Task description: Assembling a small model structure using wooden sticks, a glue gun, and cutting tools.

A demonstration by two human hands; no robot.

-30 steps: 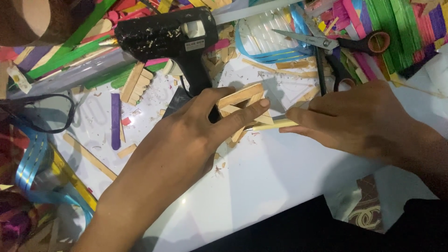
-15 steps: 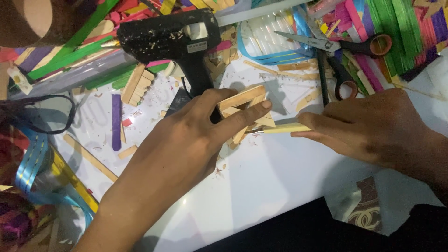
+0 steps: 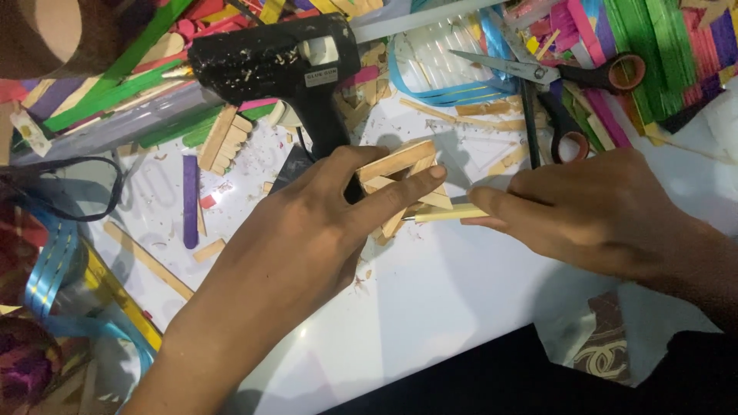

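My left hand grips a small frame of plain wooden craft sticks at the middle of the white table, fingers wrapped over its top and side. My right hand pinches a pale yellow tool with a thin blade, its tip pointing left at the lower edge of the frame. A black glue gun stands just behind the frame, its handle partly hidden by my left hand.
Black-handled scissors lie at the back right among coloured craft sticks. A purple stick and plain sticks lie at the left. Blue ribbon curls at the left edge. A black cord loops nearby.
My right hand has slid a little to the right, drawing the pale tool back from the frame. My left hand keeps its hold on the frame.
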